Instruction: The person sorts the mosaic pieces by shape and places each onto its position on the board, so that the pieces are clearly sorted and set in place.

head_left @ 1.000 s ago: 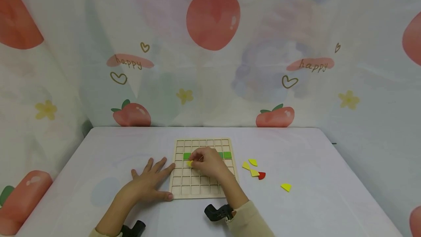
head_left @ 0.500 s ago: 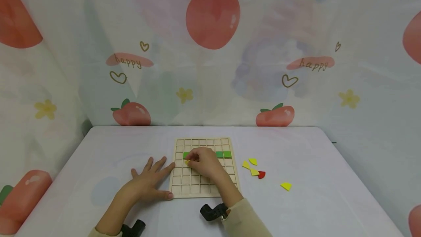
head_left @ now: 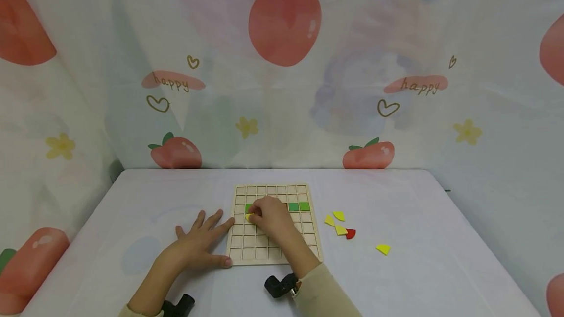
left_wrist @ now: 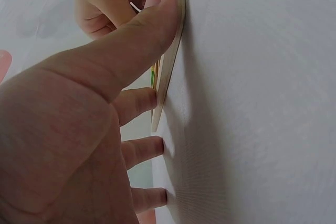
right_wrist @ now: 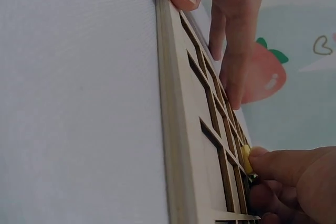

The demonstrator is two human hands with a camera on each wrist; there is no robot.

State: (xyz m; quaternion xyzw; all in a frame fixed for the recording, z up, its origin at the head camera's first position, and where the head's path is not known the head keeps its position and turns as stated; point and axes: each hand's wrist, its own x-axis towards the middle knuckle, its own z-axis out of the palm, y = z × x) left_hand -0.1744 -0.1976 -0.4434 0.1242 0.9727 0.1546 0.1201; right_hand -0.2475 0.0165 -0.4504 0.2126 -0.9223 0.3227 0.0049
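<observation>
A light wooden grid board (head_left: 255, 261) lies flat on the white-covered table. My right hand (head_left: 274, 219) is over its left-middle cells, pinching a small yellow quarter-round piece (head_left: 248, 217) between thumb and fingertips. In the right wrist view this yellow piece (right_wrist: 246, 159) stands at the grid's cells, partly hidden by the thumb. My left hand (head_left: 194, 246) is spread flat beside the board, its thumb and index fingertip touching the left edge. Green squares (head_left: 304, 206) sit in one row of the board; part of that row is hidden behind the right hand.
Right of the board lie several loose yellow pieces (head_left: 339, 216) and a red piece (head_left: 350, 234); one yellow piece (head_left: 383, 249) is farther right. A patterned cloth (head_left: 282, 111) hangs behind the table. Each wrist wears a black camera mount (head_left: 279, 286).
My right hand has shifted slightly left with the yellow piece, which now sits below the leftmost green square. Another green square is uncovered on the right. The left hand stays put.
</observation>
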